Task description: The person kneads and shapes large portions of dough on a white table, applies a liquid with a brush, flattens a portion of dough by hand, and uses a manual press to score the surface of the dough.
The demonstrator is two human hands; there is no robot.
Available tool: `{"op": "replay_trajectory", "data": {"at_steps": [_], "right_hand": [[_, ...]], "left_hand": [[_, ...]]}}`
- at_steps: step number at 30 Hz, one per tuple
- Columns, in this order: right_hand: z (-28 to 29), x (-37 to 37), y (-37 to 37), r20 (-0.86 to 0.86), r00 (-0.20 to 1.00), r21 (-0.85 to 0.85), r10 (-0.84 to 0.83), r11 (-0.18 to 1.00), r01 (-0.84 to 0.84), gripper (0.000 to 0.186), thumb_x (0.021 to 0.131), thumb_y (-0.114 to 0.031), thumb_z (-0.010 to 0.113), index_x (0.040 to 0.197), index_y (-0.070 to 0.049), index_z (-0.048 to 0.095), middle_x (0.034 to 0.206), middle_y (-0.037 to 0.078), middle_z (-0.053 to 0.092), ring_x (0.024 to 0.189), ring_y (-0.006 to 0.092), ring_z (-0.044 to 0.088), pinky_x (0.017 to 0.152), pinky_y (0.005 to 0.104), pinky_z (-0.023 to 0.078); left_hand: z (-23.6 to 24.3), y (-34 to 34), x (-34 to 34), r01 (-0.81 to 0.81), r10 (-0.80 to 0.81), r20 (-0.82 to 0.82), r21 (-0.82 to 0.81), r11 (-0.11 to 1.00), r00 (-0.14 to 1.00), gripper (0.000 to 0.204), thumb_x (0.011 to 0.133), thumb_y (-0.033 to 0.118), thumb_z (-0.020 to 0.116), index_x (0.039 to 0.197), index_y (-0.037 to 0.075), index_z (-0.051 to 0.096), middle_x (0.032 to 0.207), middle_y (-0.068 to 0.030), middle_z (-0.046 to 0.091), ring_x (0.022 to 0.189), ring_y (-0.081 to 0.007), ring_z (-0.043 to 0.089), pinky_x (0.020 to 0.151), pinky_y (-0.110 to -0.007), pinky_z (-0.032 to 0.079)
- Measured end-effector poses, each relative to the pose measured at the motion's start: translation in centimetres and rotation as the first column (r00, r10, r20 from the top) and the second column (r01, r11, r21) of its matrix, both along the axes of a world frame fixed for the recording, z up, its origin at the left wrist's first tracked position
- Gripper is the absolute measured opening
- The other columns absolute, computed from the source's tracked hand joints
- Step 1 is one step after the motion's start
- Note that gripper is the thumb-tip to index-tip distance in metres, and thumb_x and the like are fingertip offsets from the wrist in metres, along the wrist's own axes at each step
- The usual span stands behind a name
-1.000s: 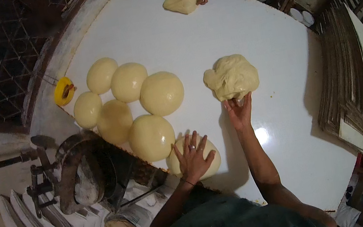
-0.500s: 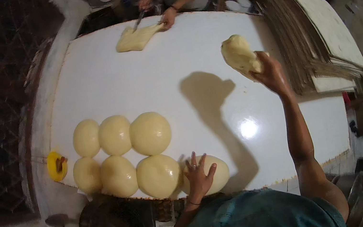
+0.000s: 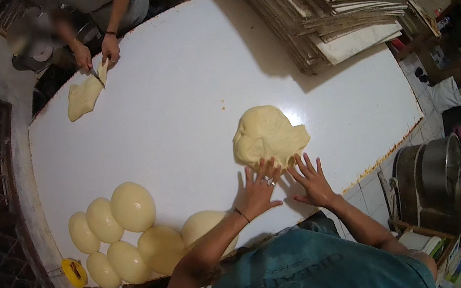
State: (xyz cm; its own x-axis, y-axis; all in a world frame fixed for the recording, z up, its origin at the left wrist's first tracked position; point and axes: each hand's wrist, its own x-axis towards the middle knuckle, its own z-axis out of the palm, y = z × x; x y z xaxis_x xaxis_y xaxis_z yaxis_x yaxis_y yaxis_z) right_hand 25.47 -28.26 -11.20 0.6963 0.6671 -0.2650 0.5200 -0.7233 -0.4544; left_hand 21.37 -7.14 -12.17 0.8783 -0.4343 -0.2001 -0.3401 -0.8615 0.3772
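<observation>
A rough lump of pale yellow dough [image 3: 265, 131] lies on the white table in front of me. My left hand [image 3: 258, 189], with a ring and a dark wristband, rests its spread fingertips at the lump's near edge. Beside it my right hand [image 3: 311, 182] is also spread, its fingertips at the lump's near right edge. To the left sit several smooth, round dough balls [image 3: 132, 206] in two rows. Partly behind my left forearm is the nearest dough ball [image 3: 205, 227].
Across the white table [image 3: 176, 116], another person's hands [image 3: 98, 55] work a blade in a flat dough piece [image 3: 84, 98]. A stack of thin boards [image 3: 336, 8] stands at the far right. A yellow ring-shaped object [image 3: 74, 272] sits at the left edge, metal drums [image 3: 433, 176] at right.
My right hand has brought the dough lump from the far right down in front of me. My left hand has left the dough ball and moved right to the lump. The view has turned.
</observation>
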Motion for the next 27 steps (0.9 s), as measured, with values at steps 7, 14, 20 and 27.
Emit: {"op": "replay_trajectory", "data": {"at_steps": [7,14,20,27], "right_hand": [[-6.1,19.2,3.7,0.340,0.927,0.494,0.160,0.808,-0.320,0.064,0.063,-0.031,0.081,0.121,-0.017,0.056,0.126,0.015,0.050,0.120,0.0372,0.043,0.100,0.0528,0.033],[12.7,15.8,3.5,0.052,0.987,0.899,-0.154,0.437,0.020,0.053,0.070,-0.019,0.079,0.115,-0.003,0.055,0.100,0.014,0.062,0.090,0.0251,0.062,0.078,0.0339,0.049],[9.8,9.5,-4.5,-0.056,0.998,0.546,-0.017,0.837,0.045,0.052,0.076,-0.043,0.069,0.110,-0.006,0.058,0.083,0.020,0.062,0.076,0.0355,0.062,0.067,0.0404,0.049],[5.1,-1.4,-12.9,-0.411,0.847,-0.012,0.337,0.927,-0.375,0.068,0.071,-0.035,0.076,0.124,-0.003,0.048,0.106,0.024,0.061,0.097,0.0369,0.060,0.081,0.0419,0.047]], "left_hand": [[-4.9,0.9,12.2,-0.470,0.514,0.359,-0.208,0.858,0.779,0.067,0.075,0.027,0.071,0.132,0.007,0.043,0.136,-0.0182,0.038,0.121,-0.0285,0.042,0.094,-0.053,0.037],[10.4,-3.6,13.8,-0.134,0.788,0.246,-0.915,0.381,0.564,0.021,0.078,0.011,0.068,0.095,0.001,0.062,0.083,-0.0116,0.063,0.076,-0.0273,0.062,0.069,-0.034,0.050],[7.9,-10.0,5.3,-0.297,0.757,0.284,-0.795,0.529,0.588,0.038,0.079,0.037,0.068,0.089,0.001,0.063,0.074,-0.0169,0.063,0.068,-0.0361,0.062,0.060,-0.042,0.049],[2.4,-15.0,-9.1,-0.405,0.252,-0.415,-0.336,0.850,0.874,0.063,0.077,0.045,0.067,0.119,-0.001,0.055,0.102,-0.0239,0.061,0.097,-0.0372,0.059,0.084,-0.042,0.046]]}}
